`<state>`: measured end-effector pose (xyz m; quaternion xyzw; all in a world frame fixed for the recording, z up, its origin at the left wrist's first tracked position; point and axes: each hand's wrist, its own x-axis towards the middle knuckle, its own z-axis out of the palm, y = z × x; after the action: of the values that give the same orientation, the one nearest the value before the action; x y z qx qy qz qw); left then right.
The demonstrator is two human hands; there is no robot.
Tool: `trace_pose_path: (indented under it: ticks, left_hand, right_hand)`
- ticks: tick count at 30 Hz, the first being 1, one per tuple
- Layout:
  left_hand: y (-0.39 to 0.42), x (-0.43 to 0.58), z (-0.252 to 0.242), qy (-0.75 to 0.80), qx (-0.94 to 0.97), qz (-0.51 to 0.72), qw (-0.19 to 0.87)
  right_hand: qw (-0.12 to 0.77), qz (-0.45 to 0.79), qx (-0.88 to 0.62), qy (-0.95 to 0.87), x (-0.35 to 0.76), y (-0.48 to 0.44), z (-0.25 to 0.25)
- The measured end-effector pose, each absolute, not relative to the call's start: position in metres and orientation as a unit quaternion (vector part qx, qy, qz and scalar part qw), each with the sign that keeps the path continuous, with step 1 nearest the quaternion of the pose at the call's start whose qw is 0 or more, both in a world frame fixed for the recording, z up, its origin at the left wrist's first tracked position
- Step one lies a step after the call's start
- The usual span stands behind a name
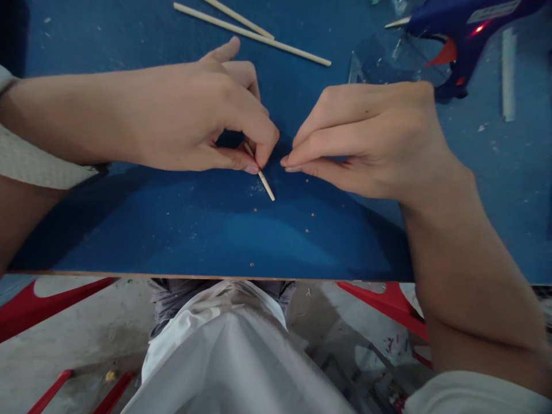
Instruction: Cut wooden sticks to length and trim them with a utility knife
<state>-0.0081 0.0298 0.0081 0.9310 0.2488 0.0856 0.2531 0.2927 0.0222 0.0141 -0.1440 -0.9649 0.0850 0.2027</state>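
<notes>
Between the thumb and index finger of my left hand (224,109) is a short, thin wooden stick (267,187), slanting down to the right just over the blue table (194,230). My right hand (366,138) hovers close by on the right, its thumb and fingertips pressed together. Whatever those fingertips may pinch is too small or hidden to make out. Beyond my left hand lie a long wooden stick (254,34) and a shorter wooden stick (239,19), crossing near the shorter one's end.
A blue glue gun (457,34) with a red trigger and lit red light lies at the upper right. Beside it is a whitish glue stick (508,75). Small holes dot the tabletop near its front edge. Red chair parts (388,305) show below the edge.
</notes>
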Motion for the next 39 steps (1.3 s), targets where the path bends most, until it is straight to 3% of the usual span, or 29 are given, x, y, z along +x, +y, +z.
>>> trace_pose_path:
  ticks: [17, 31, 35, 39]
  left_hand:
    - [0.0319, -0.0067, 0.0061, 0.232, 0.931, 0.087, 0.27]
    - [0.0323, -0.007, 0.005, 0.22, 0.935, 0.088, 0.266]
    - [0.0323, -0.0058, 0.0076, 0.224, 0.933, 0.083, 0.27]
    - [0.0332, -0.0053, 0.009, 0.227, 0.933, 0.074, 0.27]
  right_hand:
    - [0.221, 0.087, -0.107, -0.966, 0.2867, 0.0178, 0.0104]
    - [0.232, 0.126, -0.16, -0.951, 0.289, 0.02, 0.0066]
    - [0.196, 0.089, -0.166, -0.962, 0.289, 0.0199, 0.008]
    - [0.233, 0.111, -0.135, -0.956, 0.2887, 0.0228, 0.0067]
